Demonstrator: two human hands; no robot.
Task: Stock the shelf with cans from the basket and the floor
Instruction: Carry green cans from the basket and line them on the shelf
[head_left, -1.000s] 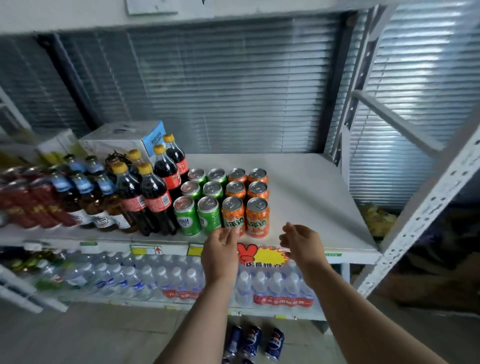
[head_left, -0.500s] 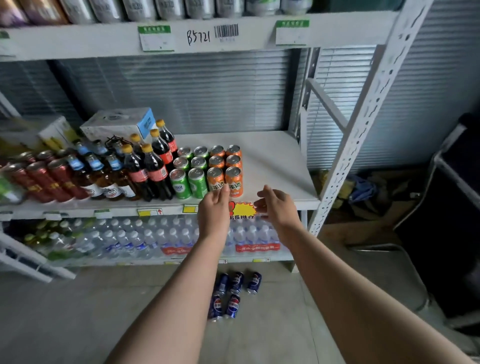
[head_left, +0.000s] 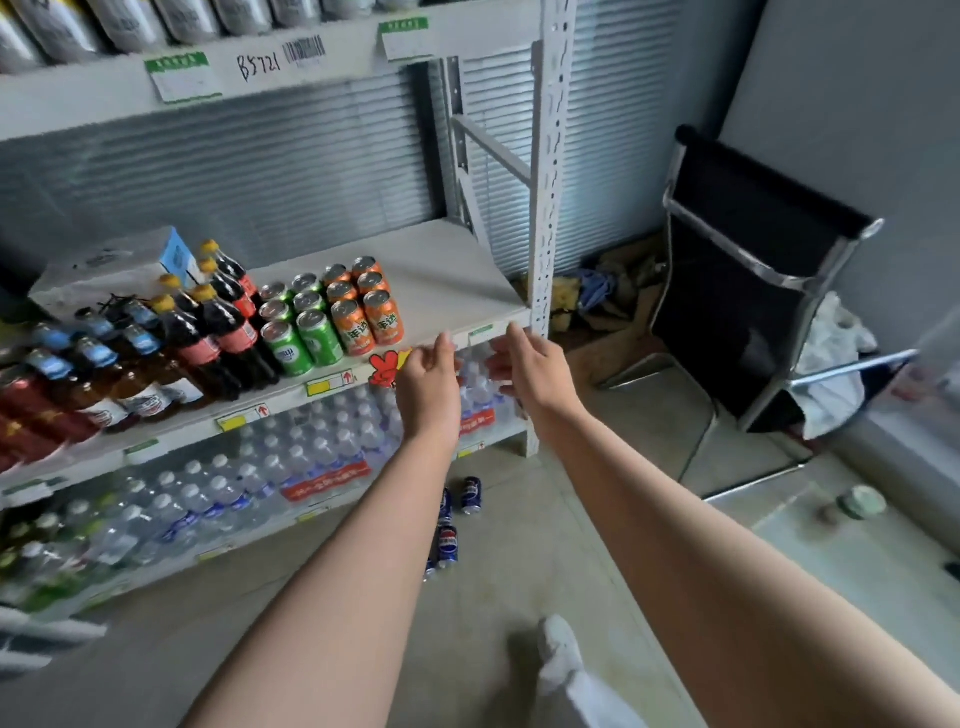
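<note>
- While both hands hold nothing, we read the step in hand as the reach for the next can. The left hand and right hand hang side by side just in front of the shelf's front edge, fingers loose, a gap between them.
- The shelf carries orange cans and green cans in upright rows at 10 o'clock of the hands, with cola bottles farther along at 9. Bare board lies at 12 to 1 o'clock, beside the orange rows.
- The only cans we can see left to stock are the blue cans on the floor, at 6 o'clock of the hands near the foot of the shelving. The left forearm hides some of them, and we cannot tell whether they stand or lie on their sides.
- At 3 o'clock stands a black cloth-sided frame, probably the basket. We cannot see any cans inside it.
- To do this well, we would bend to 6 o'clock and take one can in each hand round its middle. We would leave the neighbours alone, since a can on its side may roll.
- We would set each can upright on the bare board, touching the orange rows, label forward. Filling the back first keeps the front cans from being knocked.
</note>
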